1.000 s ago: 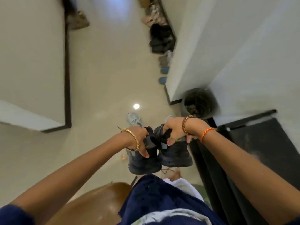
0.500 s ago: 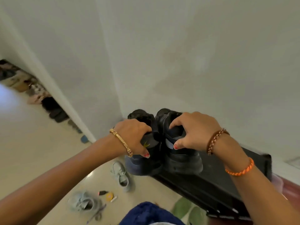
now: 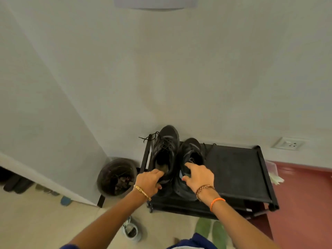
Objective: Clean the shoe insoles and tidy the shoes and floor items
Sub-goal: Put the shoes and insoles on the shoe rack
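Observation:
Two black lace-up shoes stand side by side, toes to the wall, on the left end of a black shoe rack's top shelf. My left hand pinches the heel collar of the left black shoe, fingers inside the opening and thumb outside. On the heel of the right black shoe rests my right hand, its fingers spread and the index finger reaching into the opening. A light blue sneaker lies on the floor below the rack's left corner.
A round dark bin with dry debris stands left of the rack, in the wall corner. Other footwear lines the wall at far left. A green-patterned mat lies before the rack. A wall socket sits at right.
The two black shoes, carried in the air before, now stand on the rack's top shelf. My right hand's fingers have spread open; my view has turned toward the wall and rack.

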